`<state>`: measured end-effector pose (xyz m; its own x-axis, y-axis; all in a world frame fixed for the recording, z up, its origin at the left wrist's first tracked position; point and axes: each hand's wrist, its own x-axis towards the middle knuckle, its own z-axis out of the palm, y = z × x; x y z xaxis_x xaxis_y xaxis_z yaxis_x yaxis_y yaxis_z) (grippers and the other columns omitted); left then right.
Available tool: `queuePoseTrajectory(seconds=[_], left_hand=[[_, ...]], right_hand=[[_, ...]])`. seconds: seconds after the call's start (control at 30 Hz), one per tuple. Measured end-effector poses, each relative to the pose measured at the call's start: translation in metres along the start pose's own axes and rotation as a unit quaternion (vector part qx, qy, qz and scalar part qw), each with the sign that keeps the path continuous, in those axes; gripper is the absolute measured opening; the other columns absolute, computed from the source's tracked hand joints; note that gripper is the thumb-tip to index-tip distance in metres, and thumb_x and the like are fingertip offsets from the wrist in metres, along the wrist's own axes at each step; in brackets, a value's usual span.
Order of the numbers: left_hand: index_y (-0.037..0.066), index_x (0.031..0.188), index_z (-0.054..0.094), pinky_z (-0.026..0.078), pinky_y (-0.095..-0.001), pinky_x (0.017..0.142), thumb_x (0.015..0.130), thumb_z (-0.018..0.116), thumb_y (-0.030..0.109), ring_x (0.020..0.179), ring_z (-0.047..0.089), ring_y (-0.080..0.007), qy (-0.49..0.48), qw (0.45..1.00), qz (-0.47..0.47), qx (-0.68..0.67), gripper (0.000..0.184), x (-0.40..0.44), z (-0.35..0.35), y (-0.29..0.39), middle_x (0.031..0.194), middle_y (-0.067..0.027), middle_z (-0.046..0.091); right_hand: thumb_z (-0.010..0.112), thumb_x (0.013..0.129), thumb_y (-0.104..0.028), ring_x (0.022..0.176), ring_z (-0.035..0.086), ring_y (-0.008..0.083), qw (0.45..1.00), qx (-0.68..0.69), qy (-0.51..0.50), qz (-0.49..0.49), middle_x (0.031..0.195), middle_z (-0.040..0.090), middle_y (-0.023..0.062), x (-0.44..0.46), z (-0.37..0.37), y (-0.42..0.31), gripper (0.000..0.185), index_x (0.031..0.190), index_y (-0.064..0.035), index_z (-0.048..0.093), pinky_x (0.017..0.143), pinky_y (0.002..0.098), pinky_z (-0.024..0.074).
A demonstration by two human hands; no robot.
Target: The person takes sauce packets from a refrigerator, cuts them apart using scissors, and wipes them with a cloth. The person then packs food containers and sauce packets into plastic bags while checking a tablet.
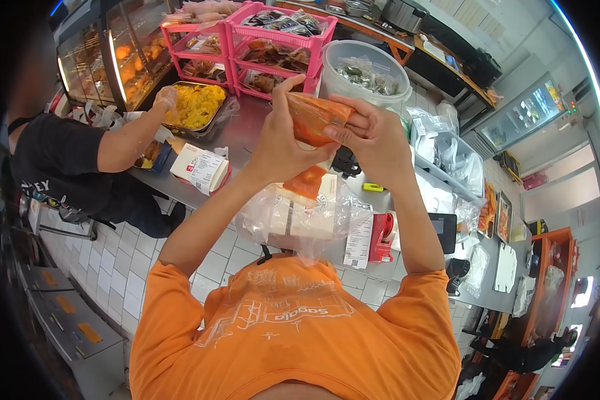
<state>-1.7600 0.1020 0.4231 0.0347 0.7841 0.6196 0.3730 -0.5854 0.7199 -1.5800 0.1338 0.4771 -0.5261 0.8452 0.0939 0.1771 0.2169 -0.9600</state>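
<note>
Up in front of me, a clear plastic packet of orange-red sauce (313, 119) is between my two hands. My left hand (279, 141) is closed around its left side, one finger pointing upward. On the other side, my right hand (375, 132) grips the packet's edge with thumb and fingers. Below them, a second packet of orange sauce (307, 183) rests on a white box (307, 217). A clear plastic bag (257, 213) lies loosely around that box at the counter's near edge.
On the left, a co-worker's gloved hand (167, 100) reaches over a tray of yellow food (197, 110). Pink crates (230, 53) with packets and a clear tub (365, 50) stand behind. A white box with a receipt (200, 168) and a red stapler-like item (382, 237) flank the bag.
</note>
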Motion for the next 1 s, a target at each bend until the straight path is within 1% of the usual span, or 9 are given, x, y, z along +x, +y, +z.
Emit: queuePoseTrajectory(seconds=[0.13,0.23,0.33,0.4,0.47,0.8,0.9,0.93,1.0], left_hand=[[0.001,0.143,0.023,0.050,-0.0421,0.093,0.066,0.085,0.022,0.108,0.061,-0.0352,0.089,0.996,-0.023,0.014,0.102,0.002,0.013,0.004,0.120,-0.0232,0.056],[0.000,0.145,0.021,0.052,-0.0428,0.089,0.065,0.085,0.020,0.103,0.062,-0.0371,0.079,0.996,-0.039,-0.019,0.104,0.006,0.011,0.004,0.118,-0.0249,0.057],[-0.002,0.149,0.016,0.051,-0.0436,0.090,0.064,0.085,0.021,0.105,0.061,-0.0388,0.032,0.996,-0.080,-0.016,0.112,0.008,0.005,0.015,0.118,-0.0255,0.056],[-0.002,0.151,0.013,0.050,-0.0439,0.092,0.063,0.086,0.021,0.108,0.060,-0.0394,0.013,0.995,-0.102,0.007,0.117,0.004,0.007,0.018,0.119,-0.0250,0.056],[-0.003,0.153,0.012,0.047,-0.0440,0.096,0.061,0.087,0.023,0.115,0.056,-0.0387,0.111,0.948,0.061,0.292,0.122,-0.007,0.024,0.012,0.122,-0.0238,0.056],[0.001,0.149,0.023,0.042,-0.0424,0.103,0.064,0.091,0.030,0.120,0.053,-0.0346,0.080,0.994,0.048,0.064,0.113,-0.009,0.015,-0.011,0.134,-0.0191,0.047],[0.001,0.149,0.022,0.042,-0.0412,0.104,0.066,0.091,0.036,0.121,0.053,-0.0302,0.073,0.989,0.055,-0.117,0.113,-0.010,0.024,-0.014,0.133,-0.0170,0.049],[0.001,0.149,0.022,0.042,-0.0409,0.103,0.067,0.090,0.037,0.121,0.053,-0.0294,0.076,0.991,0.071,-0.089,0.112,-0.010,0.024,-0.010,0.135,-0.0168,0.048],[0.001,0.149,0.021,0.042,-0.0406,0.103,0.069,0.089,0.038,0.120,0.053,-0.0285,0.078,0.991,0.086,-0.062,0.112,-0.010,0.024,-0.012,0.137,-0.0167,0.047]], right_hand=[[0.077,0.086,-0.017,0.098,0.068,0.0175,0.974,-0.220,0.051,-0.027,0.111,0.070,0.0157,-0.010,0.013,-0.021,0.043,0.125,-0.0033,0.065,0.082,0.0263,0.0529],[0.078,0.083,-0.027,0.072,0.067,0.0275,0.804,-0.498,0.210,-0.249,0.092,0.071,0.0163,-0.008,0.015,-0.002,0.038,0.109,0.0004,0.071,0.068,0.0338,0.0527],[0.074,0.087,-0.028,0.057,0.061,0.0233,0.849,-0.339,0.190,-0.357,0.074,0.068,0.0114,0.003,0.012,0.017,0.034,0.105,0.0011,0.071,0.060,0.0328,0.0493],[0.069,0.092,-0.030,0.056,0.059,0.0174,0.978,-0.149,0.131,-0.069,0.070,0.068,0.0089,-0.002,0.014,0.021,0.034,0.105,0.0013,0.071,0.059,0.0288,0.0472],[0.068,0.094,-0.030,0.058,0.059,0.0153,0.978,-0.131,0.155,-0.040,0.070,0.069,0.0068,-0.001,0.014,0.023,0.034,0.104,0.0021,0.071,0.059,0.0272,0.0465],[0.052,0.103,-0.027,0.104,0.065,0.0177,0.913,0.399,0.009,0.080,0.115,0.067,0.0096,-0.006,0.001,0.050,0.042,0.129,0.0050,0.057,0.091,0.0346,0.0512],[0.048,0.105,-0.027,0.115,0.059,0.0208,0.899,0.430,-0.013,0.077,0.125,0.062,0.0098,-0.014,0.019,0.053,0.043,0.134,0.0044,0.052,0.099,0.0387,0.0466],[0.048,0.104,-0.025,0.122,0.054,0.0228,0.998,0.049,-0.028,0.018,0.133,0.057,0.0094,-0.023,0.019,0.054,0.042,0.135,0.0032,0.051,0.101,0.0407,0.0456],[0.048,0.104,-0.025,0.122,0.053,0.0230,0.963,0.238,-0.116,0.048,0.134,0.056,0.0097,-0.023,0.025,0.078,0.042,0.135,0.0026,0.051,0.101,0.0411,0.0452]])
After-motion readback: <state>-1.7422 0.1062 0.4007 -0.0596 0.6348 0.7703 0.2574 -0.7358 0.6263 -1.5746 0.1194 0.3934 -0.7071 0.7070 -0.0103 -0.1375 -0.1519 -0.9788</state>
